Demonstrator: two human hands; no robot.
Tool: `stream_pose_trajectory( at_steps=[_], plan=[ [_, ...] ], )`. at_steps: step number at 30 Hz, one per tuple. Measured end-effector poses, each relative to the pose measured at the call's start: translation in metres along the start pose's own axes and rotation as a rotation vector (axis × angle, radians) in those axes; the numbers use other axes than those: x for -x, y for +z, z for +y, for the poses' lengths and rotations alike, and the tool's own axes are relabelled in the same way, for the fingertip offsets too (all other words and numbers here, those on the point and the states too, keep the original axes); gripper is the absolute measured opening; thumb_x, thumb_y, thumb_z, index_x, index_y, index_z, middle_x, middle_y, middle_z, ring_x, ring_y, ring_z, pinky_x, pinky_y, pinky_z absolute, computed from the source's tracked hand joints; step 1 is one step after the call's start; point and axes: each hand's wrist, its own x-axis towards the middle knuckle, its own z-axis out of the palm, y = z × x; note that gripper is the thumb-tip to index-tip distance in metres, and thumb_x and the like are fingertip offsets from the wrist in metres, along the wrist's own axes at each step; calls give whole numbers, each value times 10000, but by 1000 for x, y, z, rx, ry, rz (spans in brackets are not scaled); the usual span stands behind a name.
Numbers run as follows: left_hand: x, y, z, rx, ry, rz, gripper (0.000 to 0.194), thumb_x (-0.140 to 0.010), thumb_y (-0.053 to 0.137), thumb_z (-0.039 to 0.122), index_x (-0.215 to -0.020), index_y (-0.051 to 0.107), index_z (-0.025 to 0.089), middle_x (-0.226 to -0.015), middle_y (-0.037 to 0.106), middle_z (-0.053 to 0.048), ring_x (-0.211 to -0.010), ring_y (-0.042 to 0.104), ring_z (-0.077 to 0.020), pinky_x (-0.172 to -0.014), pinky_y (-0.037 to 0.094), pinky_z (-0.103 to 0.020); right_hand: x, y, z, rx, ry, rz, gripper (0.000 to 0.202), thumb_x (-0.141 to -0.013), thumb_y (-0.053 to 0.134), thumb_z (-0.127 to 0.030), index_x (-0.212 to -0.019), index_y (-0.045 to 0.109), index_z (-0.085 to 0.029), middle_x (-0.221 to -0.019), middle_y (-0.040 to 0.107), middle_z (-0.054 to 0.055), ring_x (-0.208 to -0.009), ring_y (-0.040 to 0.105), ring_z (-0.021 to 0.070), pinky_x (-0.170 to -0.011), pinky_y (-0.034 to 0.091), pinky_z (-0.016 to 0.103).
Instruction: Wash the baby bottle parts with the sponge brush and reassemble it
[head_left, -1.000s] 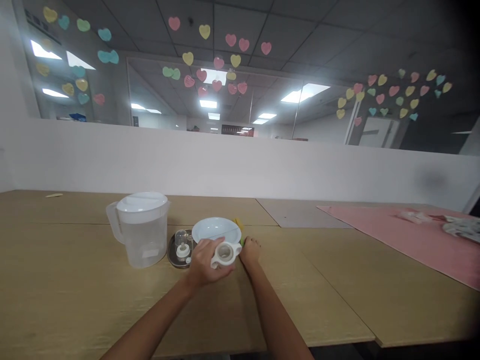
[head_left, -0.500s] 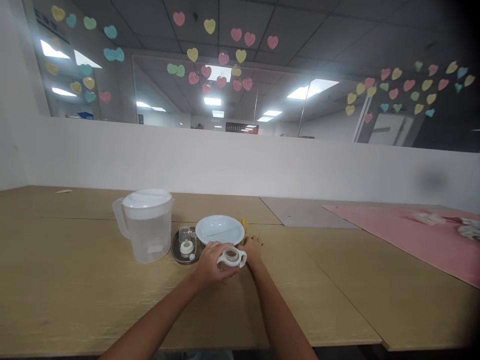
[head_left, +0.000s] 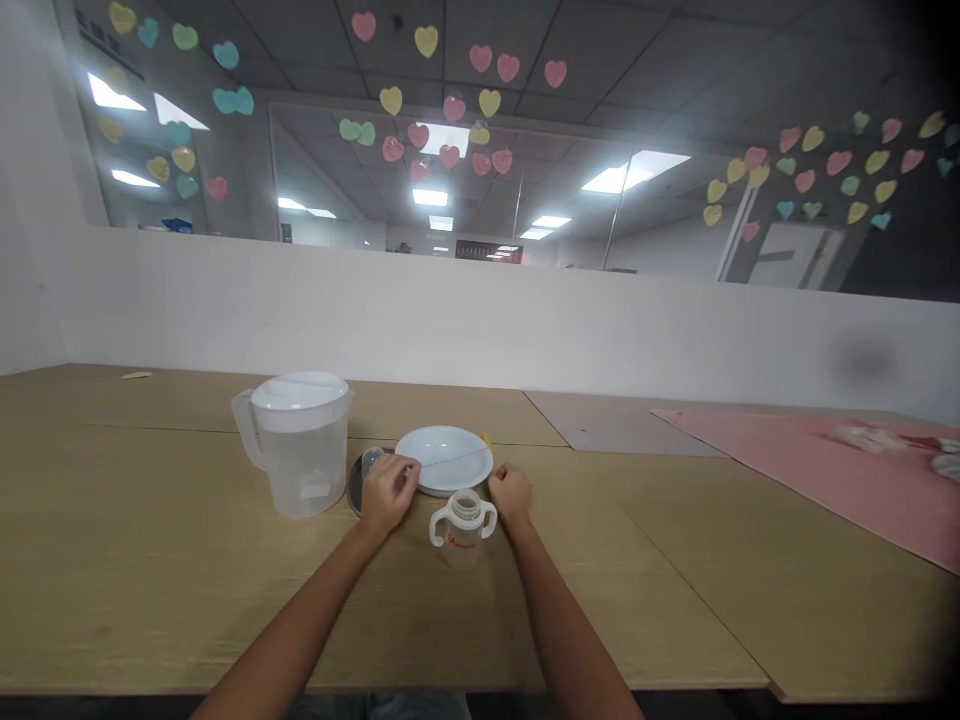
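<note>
A clear baby bottle (head_left: 461, 548) with a white two-handled ring and red print stands uncapped on the table, between my forearms and touched by neither hand. My left hand (head_left: 387, 492) is over the small dark metal tray (head_left: 355, 486), fingers curled in at the white bowl's left edge; it hides most of the tray and whatever its fingers hold. A clear dome cap (head_left: 371, 460) shows just behind it. Curled into a loose fist, my right hand (head_left: 511, 492) rests on the table beside the right rim of the white bowl (head_left: 442, 435).
A lidded clear plastic pitcher (head_left: 306, 455) with liquid inside stands left of the tray. Something yellow (head_left: 487, 438) peeks out behind the bowl. A pink cloth (head_left: 795, 470) covers the table's right side. A white wall (head_left: 420, 320) rises behind the table.
My left hand has let go of the bottle, which now stands on the table, and has moved left over the tray. My right hand stays beside the bowl. The view has shifted slightly.
</note>
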Motion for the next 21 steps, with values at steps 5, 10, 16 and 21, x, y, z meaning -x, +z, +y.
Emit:
stream_pose_trajectory(
  at_steps=[5,10,16,21],
  plan=[
    [0,-10,-38,-285,-104,-107,269,-881,394,272,-836,644,182,-839,659,-70,-835,567,-211,-785,436,-337,-8,5,3,-467,16,137,316,-764,439,-383,-861,631,-152,-791,663,63,-754,593,195,-712,444,289],
    [1,-10,-44,-417,-90,-355,234,-843,451,257,-868,673,190,-939,665,-72,-945,537,-245,-860,412,-375,-13,14,0,-692,-113,46,496,-787,440,-509,-1079,622,-152,-1050,666,102,-951,599,212,-861,447,339],
    [2,-11,-40,-515,-86,-483,316,-855,438,390,-916,690,210,-1007,663,-87,-1020,478,-297,-852,381,-434,-14,22,2,-749,-141,-84,589,-753,485,-630,-1085,658,-175,-1228,593,111,-1166,513,252,-1034,335,417],
    [-1,-10,-36,-586,-81,-558,327,-845,444,394,-947,694,211,-971,667,-108,-1008,473,-304,-849,359,-440,-13,22,3,-755,-132,-104,644,-729,497,-678,-1117,649,-188,-1272,560,104,-1215,478,262,-1069,298,428]
  ],
)
